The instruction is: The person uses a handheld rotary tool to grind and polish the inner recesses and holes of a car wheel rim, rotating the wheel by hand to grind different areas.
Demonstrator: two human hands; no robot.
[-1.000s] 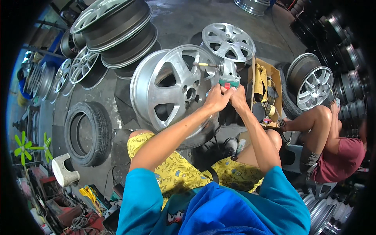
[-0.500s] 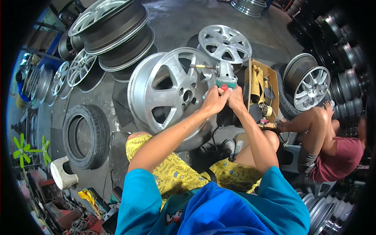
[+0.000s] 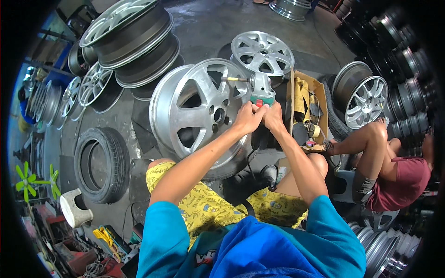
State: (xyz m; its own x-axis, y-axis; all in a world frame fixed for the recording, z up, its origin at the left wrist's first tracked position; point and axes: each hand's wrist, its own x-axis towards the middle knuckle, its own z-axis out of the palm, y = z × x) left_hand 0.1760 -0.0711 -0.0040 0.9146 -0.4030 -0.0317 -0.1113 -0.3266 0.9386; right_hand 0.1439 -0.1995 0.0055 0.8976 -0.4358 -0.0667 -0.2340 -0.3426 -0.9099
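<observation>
Both of my hands grip an angle grinder (image 3: 262, 86) with a grey metal head, a green body and a red part near my fingers. My left hand (image 3: 250, 116) and my right hand (image 3: 273, 116) close round its body side by side. From the grinder's head a thin shaft with a yellowish band (image 3: 227, 79) points left, in front of an upper spoke opening of a silver alloy wheel (image 3: 189, 104). Whether the shaft touches the metal I cannot tell. The wheel leans upright before my knees, its spoked face toward me, over a tyre (image 3: 227, 172).
Right of the grinder stands a cardboard box (image 3: 320, 92) with yellow rolls and tools. Another alloy wheel (image 3: 262, 54) lies behind. Stacked wheels (image 3: 134, 44) rise at the far left, above a loose tyre (image 3: 102, 162). A person (image 3: 394, 178) sits close on my right.
The view has shifted slightly, so things appear a little left of before. My hands keep the same hold on the grinder, at nearly the same place by the wheel.
</observation>
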